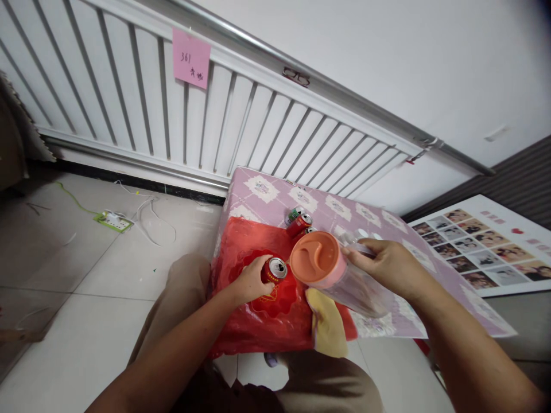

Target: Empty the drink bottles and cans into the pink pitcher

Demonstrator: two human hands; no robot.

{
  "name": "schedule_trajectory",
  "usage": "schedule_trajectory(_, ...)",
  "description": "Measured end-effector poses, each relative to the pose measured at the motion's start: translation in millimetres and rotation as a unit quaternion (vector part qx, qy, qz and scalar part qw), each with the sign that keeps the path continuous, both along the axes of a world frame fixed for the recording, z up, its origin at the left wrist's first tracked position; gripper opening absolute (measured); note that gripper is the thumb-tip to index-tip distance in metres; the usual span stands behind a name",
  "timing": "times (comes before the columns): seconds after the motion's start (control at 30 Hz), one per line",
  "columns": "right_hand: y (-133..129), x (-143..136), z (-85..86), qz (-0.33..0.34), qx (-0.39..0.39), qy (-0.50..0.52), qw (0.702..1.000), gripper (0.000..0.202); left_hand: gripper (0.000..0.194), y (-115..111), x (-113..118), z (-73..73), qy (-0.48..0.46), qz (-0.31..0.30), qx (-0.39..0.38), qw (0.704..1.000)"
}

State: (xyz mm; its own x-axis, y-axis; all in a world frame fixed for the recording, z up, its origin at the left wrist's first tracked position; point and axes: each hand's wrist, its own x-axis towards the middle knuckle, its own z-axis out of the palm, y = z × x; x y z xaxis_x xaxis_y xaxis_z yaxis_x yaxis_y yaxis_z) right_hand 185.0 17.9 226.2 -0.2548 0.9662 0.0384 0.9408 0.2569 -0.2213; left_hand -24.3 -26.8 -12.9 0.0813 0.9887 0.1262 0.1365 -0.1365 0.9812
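Pitcher [353, 292], clear-bodied, orange-lidded: held above the bench [340, 207] by its handle, the right hand [387, 265] being closed around it. Drink can [276, 269], red: stood in a red scalloped tray [279, 307], its side clasped between thumb and fingers of the left hand [253, 280].

Progress: pouring is judged to be under way or just on the point of it. Done: can opened and steadied, pitcher raised and tipped, lid brought close beside the can's top. Left: pitcher not yet set down, can not yet released. Whether liquid is passing, and the level in the can, cannot be told.

Orientation: pitcher tilted, its lid end directed left toward the can, its base to the lower right in the view; long axis laid slantwise between these ends. Can kept roughly upright, opening uppermost.

Also listed: further cans [298, 225], grouped behind the tray; yellow cloth [329, 326], draped over the near edge.
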Motion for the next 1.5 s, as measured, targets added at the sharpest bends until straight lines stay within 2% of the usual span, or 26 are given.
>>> schedule_trajectory(0.33,1.0,1.0,-1.8,-0.01,-0.019,-0.005,1.0,0.047,0.073,0.6,-0.4,-2.8,0.012,-0.003,0.006,1.0)
schedule_trajectory(0.7,1.6,-0.8,-3.3,-0.018,-0.027,-0.02,0.999,0.051,0.073,-0.3,-1.1,-0.5,0.01,-0.004,0.0,1.0)
schedule_trajectory(1.5,4.1,-1.3,-7.4,-0.013,-0.013,0.002,1.0,0.051,0.072,-0.8,-0.8,1.3,0.014,-0.002,0.001,1.0)
